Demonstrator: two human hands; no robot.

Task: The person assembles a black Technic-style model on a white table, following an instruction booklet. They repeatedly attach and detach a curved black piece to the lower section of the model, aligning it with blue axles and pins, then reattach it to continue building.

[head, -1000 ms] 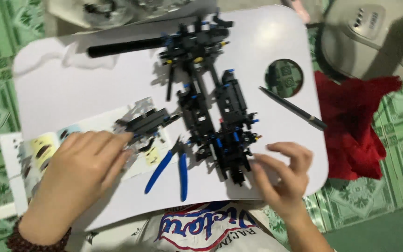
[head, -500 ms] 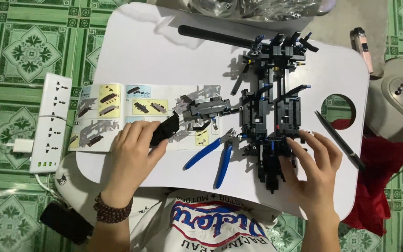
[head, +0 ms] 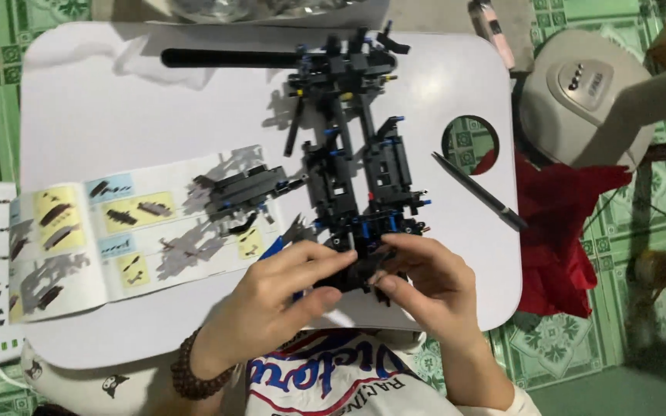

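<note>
Left hand (head: 283, 289) moved onto black brick model (head: 356, 154), right hand (head: 425, 281) pinching it too, white table (head: 117, 100), green tiled floor (head: 580, 347).

White lap table (head: 102, 108) with a round hole, black brick-built chassis (head: 356, 154) in the middle, open instruction booklet (head: 132, 231) at left, small black sub-assembly (head: 244, 189) on it, grey pen (head: 478, 191) at right, black rod (head: 225, 58) along far edge
</note>
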